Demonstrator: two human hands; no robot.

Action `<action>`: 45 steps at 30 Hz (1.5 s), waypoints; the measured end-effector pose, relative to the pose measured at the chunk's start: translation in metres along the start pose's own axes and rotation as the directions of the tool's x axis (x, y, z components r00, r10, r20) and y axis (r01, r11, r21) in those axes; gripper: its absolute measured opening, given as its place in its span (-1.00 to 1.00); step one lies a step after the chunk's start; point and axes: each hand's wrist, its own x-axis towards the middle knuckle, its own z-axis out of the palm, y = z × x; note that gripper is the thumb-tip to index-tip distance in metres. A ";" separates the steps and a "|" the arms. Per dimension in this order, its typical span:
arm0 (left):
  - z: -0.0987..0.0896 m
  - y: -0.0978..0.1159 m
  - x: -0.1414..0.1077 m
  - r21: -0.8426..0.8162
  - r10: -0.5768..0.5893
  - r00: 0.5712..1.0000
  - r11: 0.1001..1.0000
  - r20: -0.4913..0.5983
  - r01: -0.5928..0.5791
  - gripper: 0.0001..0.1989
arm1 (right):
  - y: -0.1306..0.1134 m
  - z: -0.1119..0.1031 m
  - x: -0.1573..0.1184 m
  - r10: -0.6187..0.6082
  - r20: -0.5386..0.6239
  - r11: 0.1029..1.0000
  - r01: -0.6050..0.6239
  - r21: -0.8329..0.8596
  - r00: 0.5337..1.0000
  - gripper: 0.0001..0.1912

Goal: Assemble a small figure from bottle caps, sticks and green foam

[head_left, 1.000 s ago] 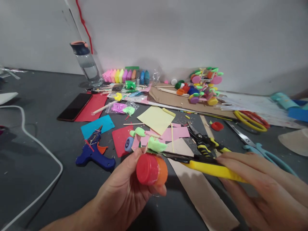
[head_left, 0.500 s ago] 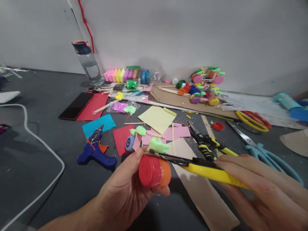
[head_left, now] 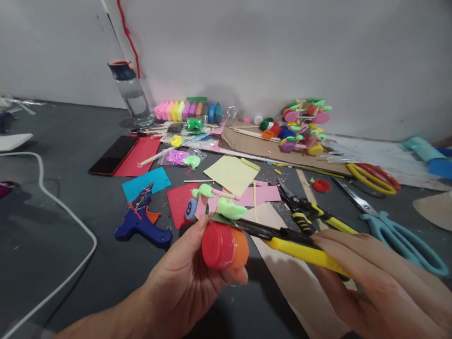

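Cupping caps (head_left: 225, 246) in curled left fingers (head_left: 198, 234) | pinching cutter (head_left: 287, 245) in right fingers (head_left: 341, 248) | now pushing it deeper toward 9 o'clock, between clay (head_left: 231, 210) and caps

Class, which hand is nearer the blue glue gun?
Left. The left hand, gripping the red and orange caps, is just right of the glue gun; the right hand is much farther right, holding the yellow-handled tool.

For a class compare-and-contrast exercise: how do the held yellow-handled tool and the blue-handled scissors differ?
The yellow-handled tool is in the right hand; the blue-handled scissors lie on the table. The tool's visible grip is straight and yellow; the scissors' are light-blue loops. The tool's front is dark; the scissors' blades are silvery. Both have coloured handles.
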 end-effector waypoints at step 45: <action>-0.001 0.000 0.001 -0.084 -0.006 0.998 0.996 0.061 0.011 -0.64 | 0.004 0.003 0.003 0.037 0.013 0.999 -0.036 -0.034 0.999 -0.84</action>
